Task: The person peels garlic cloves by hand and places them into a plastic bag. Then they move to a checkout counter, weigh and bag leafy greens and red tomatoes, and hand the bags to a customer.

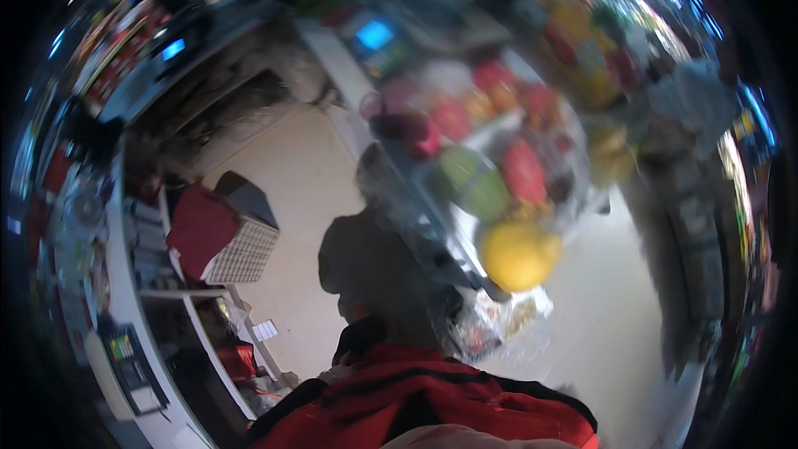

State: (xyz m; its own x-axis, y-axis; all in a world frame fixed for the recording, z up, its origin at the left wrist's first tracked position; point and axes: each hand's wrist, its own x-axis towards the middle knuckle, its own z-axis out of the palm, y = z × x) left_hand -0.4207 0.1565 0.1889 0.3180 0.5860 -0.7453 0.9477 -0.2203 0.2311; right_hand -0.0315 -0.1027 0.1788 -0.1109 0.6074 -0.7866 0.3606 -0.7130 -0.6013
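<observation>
My left hand shows only in part at the left front of my red and black jacket, beside a black thing; whether it holds that thing is hidden. My right hand is out of view. Before me a metal tray or stand bears fruit, blurred and partly under clear plastic. A yellow fruit lies at the near corner, with a large green fruit behind it. Red dragon fruit and several other red fruits lie farther back.
Clear plastic bags lie below the tray's near end. At left, a maroon cloth covers part of a checkered box by white shelving. A keypad device stands on the left counter. Yellow packages stand back right.
</observation>
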